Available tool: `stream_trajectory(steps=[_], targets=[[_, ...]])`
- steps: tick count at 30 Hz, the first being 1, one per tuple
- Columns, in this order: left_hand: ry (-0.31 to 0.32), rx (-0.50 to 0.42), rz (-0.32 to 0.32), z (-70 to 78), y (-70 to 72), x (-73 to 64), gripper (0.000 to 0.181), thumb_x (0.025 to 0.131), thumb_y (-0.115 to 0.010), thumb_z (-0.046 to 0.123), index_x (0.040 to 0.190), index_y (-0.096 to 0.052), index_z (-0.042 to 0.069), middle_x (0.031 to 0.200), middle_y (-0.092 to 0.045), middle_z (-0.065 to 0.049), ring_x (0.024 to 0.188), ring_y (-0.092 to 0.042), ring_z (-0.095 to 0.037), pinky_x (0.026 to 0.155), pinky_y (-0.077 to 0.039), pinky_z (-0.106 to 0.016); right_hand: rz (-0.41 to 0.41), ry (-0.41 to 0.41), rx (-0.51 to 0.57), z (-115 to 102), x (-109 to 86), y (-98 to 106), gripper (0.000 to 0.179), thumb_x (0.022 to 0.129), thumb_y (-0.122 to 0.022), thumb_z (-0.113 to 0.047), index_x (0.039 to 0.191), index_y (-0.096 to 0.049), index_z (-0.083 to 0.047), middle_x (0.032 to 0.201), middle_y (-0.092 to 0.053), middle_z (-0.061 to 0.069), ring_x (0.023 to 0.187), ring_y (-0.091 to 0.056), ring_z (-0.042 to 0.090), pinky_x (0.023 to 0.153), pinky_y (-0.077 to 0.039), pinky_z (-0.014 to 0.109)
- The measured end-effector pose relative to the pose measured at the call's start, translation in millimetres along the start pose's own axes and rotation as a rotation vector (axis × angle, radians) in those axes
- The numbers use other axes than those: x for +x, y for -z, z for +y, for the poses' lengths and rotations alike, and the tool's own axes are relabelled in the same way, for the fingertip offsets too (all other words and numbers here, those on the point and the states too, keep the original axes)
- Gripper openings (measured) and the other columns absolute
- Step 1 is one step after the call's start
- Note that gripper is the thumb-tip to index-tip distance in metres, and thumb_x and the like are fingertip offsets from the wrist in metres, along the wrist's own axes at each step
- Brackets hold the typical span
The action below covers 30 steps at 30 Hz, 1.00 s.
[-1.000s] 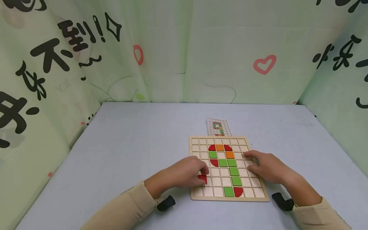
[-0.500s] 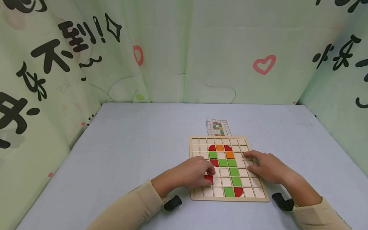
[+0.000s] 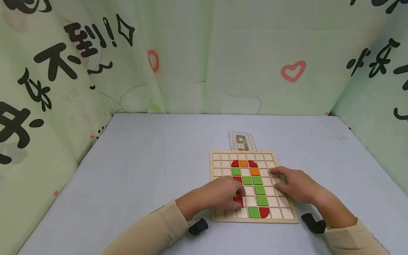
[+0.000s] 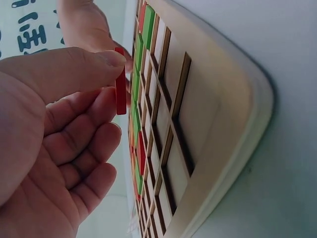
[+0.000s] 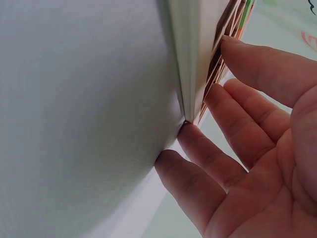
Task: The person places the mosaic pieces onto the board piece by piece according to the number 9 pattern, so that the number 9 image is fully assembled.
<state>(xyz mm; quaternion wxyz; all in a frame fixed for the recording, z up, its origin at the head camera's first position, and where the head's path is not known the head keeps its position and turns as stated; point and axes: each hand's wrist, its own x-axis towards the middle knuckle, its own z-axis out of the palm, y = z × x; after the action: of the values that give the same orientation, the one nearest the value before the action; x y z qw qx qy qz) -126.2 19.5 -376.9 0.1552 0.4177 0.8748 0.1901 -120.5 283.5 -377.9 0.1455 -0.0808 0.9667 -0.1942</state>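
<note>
Thumb and fingers of my left hand (image 3: 220,194) pinch a thin red tile (image 4: 121,84), held above the lower left part of a wooden grid board (image 3: 255,221). In the head view that tile shows partly, between thumb and fingers. My right hand (image 3: 298,185) rests at the board's right edge with loosely extended fingers. Its thumb touches the grid and some fingertips meet the table, as the right wrist view shows. Green tiles (image 3: 259,190), orange tiles (image 3: 254,171) and red rounded tiles (image 3: 264,213) sit in the board's cells. My left hand covers several cells.
Behind the board lies a printed pattern card (image 3: 234,141), its near edge meeting or hidden by the board's far rim. The white table (image 3: 153,152) is bounded by pale green curtains (image 3: 242,42) with black writing. Each wrist carries a black mount (image 3: 198,226).
My left hand has moved rightward and slightly nearer over the board, carrying the red tile. The right hand and the board have stayed in place.
</note>
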Motion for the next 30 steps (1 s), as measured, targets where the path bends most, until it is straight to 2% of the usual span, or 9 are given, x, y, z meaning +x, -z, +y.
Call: stream_trajectory(steps=[16,30], targets=[[-0.034,0.01,-0.012,3.5,-6.3,5.8,0.016,0.088,-0.078,0.018,0.102,-0.072,0.013,0.082,-0.06,0.011,0.081,-0.049,-0.004,0.073,-0.041,-0.012,0.014,0.015,-0.003,0.2,-0.6,0.0,0.053,0.092,-0.068,-0.02,0.139,-0.053,0.001,0.138,-0.052,0.031,0.123,-0.048,0.05,0.097,-0.04,0.064],[-0.012,0.051,-0.046,6.9,-12.2,7.2,0.018,0.088,-0.078,0.021,0.103,-0.073,0.014,0.081,-0.058,0.012,0.081,-0.047,-0.004,0.07,-0.04,-0.012,0.014,0.018,-0.002,0.5,-0.6,0.5,0.053,0.092,-0.068,-0.02,0.139,-0.053,0.001,0.137,-0.052,0.031,0.123,-0.049,0.051,0.096,-0.041,0.064]])
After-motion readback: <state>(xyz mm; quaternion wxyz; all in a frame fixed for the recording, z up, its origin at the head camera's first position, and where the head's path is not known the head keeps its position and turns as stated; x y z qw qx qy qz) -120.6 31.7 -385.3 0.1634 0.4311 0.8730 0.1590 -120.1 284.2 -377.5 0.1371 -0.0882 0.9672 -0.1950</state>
